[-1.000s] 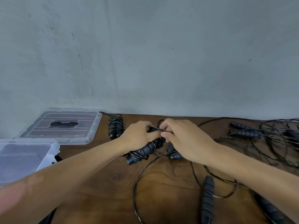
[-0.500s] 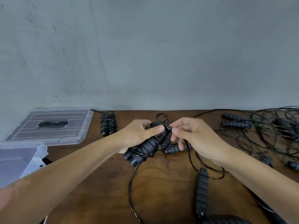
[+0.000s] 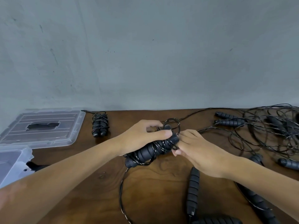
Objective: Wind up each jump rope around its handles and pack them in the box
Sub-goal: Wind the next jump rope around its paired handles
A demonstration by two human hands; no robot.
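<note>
The left hand (image 3: 142, 138) grips a pair of black ribbed foam handles wound with thin black cable (image 3: 152, 151), the thumb laid along the top. This bundle is held just above the brown wooden table (image 3: 153, 191). Its long axis runs diagonally: the near end points down toward the left, the far end up toward the right. The right hand (image 3: 199, 152) meets the bundle at the far end, and its fingertips pinch the cable there; a small loop of cable stands up above the two hands. One free length of cable hangs from the near end and curves down over the table.

One finished bundle of black handles wrapped in cable (image 3: 99, 125) lies near the back edge, its long axis pointing away from the person. Left of it lies one clear plastic lid with a black handle (image 3: 43, 126), and one clear plastic box (image 3: 13, 160) sits at the left edge, only partly in view.

On the right is a loose tangle of black cables (image 3: 258, 131). In and around it I count about five handles; some are blurred. Two more loose black handles (image 3: 192, 191) lie close to the person, one pointing away.
</note>
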